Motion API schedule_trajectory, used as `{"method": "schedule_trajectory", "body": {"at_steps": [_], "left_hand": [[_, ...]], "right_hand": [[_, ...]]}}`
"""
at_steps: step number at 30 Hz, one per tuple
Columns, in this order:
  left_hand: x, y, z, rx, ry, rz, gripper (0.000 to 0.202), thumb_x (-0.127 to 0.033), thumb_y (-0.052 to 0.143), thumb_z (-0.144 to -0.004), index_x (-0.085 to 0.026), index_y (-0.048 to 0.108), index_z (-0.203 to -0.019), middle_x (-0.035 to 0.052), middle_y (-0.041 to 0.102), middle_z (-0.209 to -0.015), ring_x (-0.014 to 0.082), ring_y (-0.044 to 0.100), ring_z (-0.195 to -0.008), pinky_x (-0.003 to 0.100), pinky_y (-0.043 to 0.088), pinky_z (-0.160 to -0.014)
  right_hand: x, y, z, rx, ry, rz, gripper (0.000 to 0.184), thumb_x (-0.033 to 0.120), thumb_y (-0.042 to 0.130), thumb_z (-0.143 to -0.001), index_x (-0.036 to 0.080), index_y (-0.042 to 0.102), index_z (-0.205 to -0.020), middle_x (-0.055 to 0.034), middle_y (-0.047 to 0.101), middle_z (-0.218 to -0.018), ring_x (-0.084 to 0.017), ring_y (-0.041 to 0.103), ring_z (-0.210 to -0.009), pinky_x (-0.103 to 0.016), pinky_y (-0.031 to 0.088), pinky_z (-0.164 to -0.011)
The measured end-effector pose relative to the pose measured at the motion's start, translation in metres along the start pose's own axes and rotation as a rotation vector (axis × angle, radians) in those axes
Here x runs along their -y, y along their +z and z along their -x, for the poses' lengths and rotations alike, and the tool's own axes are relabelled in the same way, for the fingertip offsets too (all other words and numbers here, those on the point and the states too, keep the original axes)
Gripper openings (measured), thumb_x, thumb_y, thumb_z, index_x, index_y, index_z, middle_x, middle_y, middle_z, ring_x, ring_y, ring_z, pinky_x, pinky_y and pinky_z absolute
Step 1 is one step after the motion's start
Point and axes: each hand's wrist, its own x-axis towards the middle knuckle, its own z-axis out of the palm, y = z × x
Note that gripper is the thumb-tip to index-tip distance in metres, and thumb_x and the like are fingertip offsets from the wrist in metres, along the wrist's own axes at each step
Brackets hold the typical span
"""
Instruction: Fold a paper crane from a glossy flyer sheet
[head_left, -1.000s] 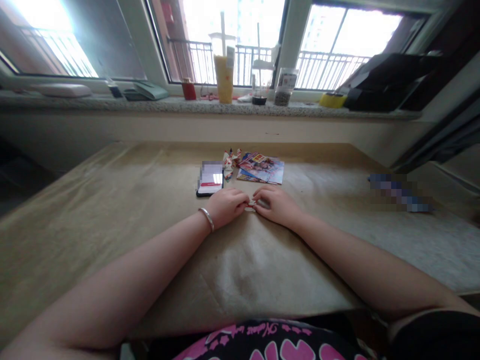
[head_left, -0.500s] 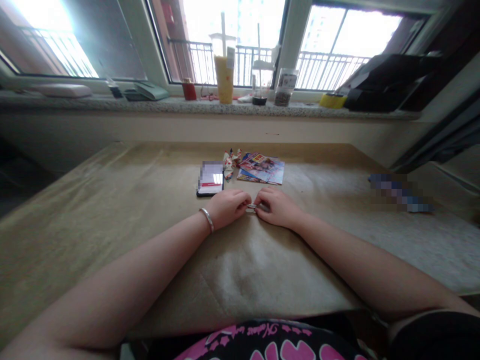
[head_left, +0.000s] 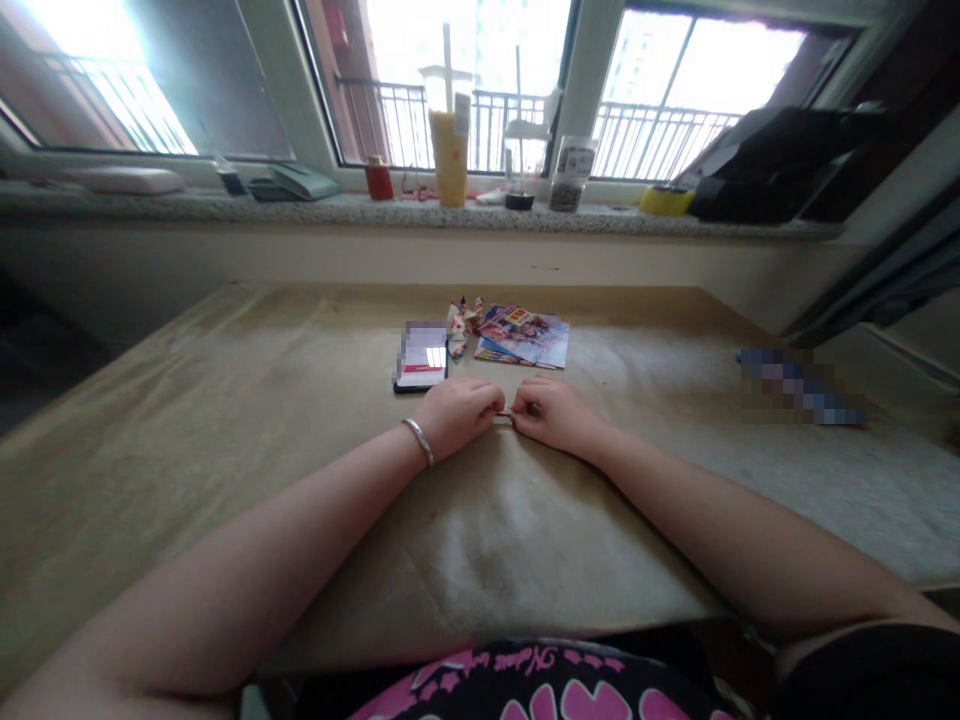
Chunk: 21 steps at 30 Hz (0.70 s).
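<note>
My left hand (head_left: 457, 415), with a silver bracelet (head_left: 417, 440) on the wrist, and my right hand (head_left: 556, 415) rest on the brown paper-covered table (head_left: 225, 420). Their fingertips meet and pinch a small piece of folded paper (head_left: 506, 415) between them. Most of that paper is hidden by the fingers. A phone (head_left: 421, 360) lies just beyond my left hand. A stack of coloured printed sheets (head_left: 525, 338) lies just beyond my right hand, with small folded paper figures (head_left: 461, 322) beside it.
On the stone windowsill (head_left: 300, 208) stand a tall cup of yellow drink (head_left: 449, 150), a red jar (head_left: 377, 180), a glass jar (head_left: 568, 172), a yellow tape roll (head_left: 664, 200) and a black device (head_left: 780, 165). A blurred object (head_left: 799, 385) lies at the table's right.
Both hands have drawn slightly closer together over the small folded paper. Otherwise nothing has moved.
</note>
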Motion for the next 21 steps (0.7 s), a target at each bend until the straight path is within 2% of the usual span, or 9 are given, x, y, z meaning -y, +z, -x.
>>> {"method": "schedule_trajectory", "body": {"at_steps": [6,10,14,17,21], "left_hand": [[-0.0002,0.0001,-0.0010,0.005,0.001,-0.011,0.010,-0.014,0.053,-0.079,-0.018,0.062,-0.079,0.0010,0.065,-0.075,0.0153,0.059,-0.070,0.025,0.040,-0.063],[-0.0001,0.0013,-0.0004,-0.005,-0.010,-0.014,0.010,-0.014,0.053,-0.078,-0.019,0.062,-0.079,0.0008,0.065,-0.074,0.0153,0.059,-0.070,0.025,0.040,-0.062],[-0.0009,0.0010,0.0002,-0.005,-0.013,-0.014,0.010,-0.015,0.052,-0.079,-0.018,0.061,-0.080,0.0015,0.065,-0.075,0.0153,0.059,-0.070,0.025,0.040,-0.062],[-0.0007,0.0014,0.0007,-0.013,-0.023,-0.002,0.009,-0.014,0.052,-0.078,-0.018,0.060,-0.081,0.0015,0.064,-0.075,0.0149,0.059,-0.069,0.024,0.040,-0.062],[0.0016,0.0030,0.0011,-0.019,-0.031,0.026,0.010,-0.014,0.055,-0.077,-0.017,0.059,-0.085,0.0012,0.065,-0.075,0.0152,0.059,-0.071,0.024,0.042,-0.064]], "right_hand": [[0.0004,-0.0011,-0.0006,0.006,0.014,-0.020,0.011,0.013,0.059,-0.071,0.019,0.058,-0.062,-0.0003,0.059,-0.065,-0.014,0.051,-0.069,-0.024,0.038,-0.064],[-0.0024,-0.0014,0.0003,0.013,0.022,-0.044,0.008,0.018,0.061,-0.075,0.019,0.061,-0.067,-0.0008,0.061,-0.068,-0.014,0.052,-0.069,-0.024,0.039,-0.064],[-0.0038,0.0001,0.0006,-0.003,0.010,-0.028,0.001,0.019,0.061,-0.073,0.019,0.061,-0.072,-0.0009,0.061,-0.071,-0.014,0.053,-0.069,-0.024,0.040,-0.065],[-0.0033,0.0004,0.0003,-0.011,0.006,-0.022,0.003,0.019,0.061,-0.070,0.019,0.060,-0.073,-0.0012,0.060,-0.073,-0.014,0.054,-0.070,-0.025,0.041,-0.065],[-0.0020,-0.0008,-0.0003,-0.005,-0.010,-0.017,0.003,0.017,0.060,-0.071,0.019,0.059,-0.069,-0.0016,0.061,-0.071,-0.015,0.053,-0.071,-0.025,0.040,-0.066]]}}
